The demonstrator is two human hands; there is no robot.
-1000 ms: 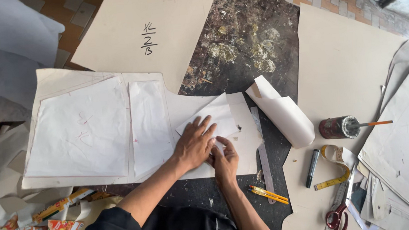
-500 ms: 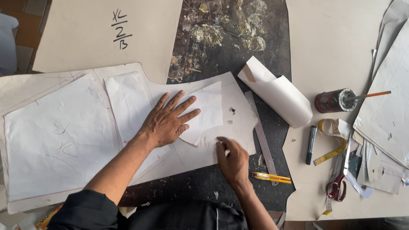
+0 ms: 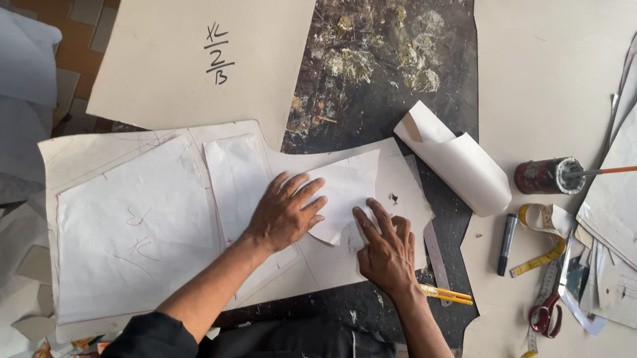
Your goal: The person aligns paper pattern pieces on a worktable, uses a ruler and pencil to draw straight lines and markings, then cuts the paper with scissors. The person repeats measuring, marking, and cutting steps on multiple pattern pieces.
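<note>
Presently, head view: both hands lie flat on paper pattern pieces spread over a dark, paint-spattered worktable [image 3: 390, 34]. Left hand [image 3: 283, 213] is palm down, fingers spread, tips resting on the left edge of a small white paper piece [image 3: 346, 192]. Right hand [image 3: 386, 246] is also flat, fingers loosely fanned, its index and middle tips pressing the lower edge of that same piece. The small piece lies between and just beyond the two sets of fingertips, on top of a large cream pattern sheet [image 3: 131, 234]. Nothing is pinched or gripped by either hand.

Right of the right fingers: a metal ruler [image 3: 436, 249] along the sheet's edge, two yellow pencils [image 3: 448, 294] by the wrist. Beyond the fingertips, a curled roll of paper [image 3: 455, 159]. Farther right, well apart: a black marker [image 3: 506, 243], a yellow measuring tape [image 3: 541, 221], a dark can [image 3: 545, 177] on its side, red-handled scissors [image 3: 545, 313]. Above the left fingers, a tan card panel [image 3: 169, 46] bears handwriting.
</note>
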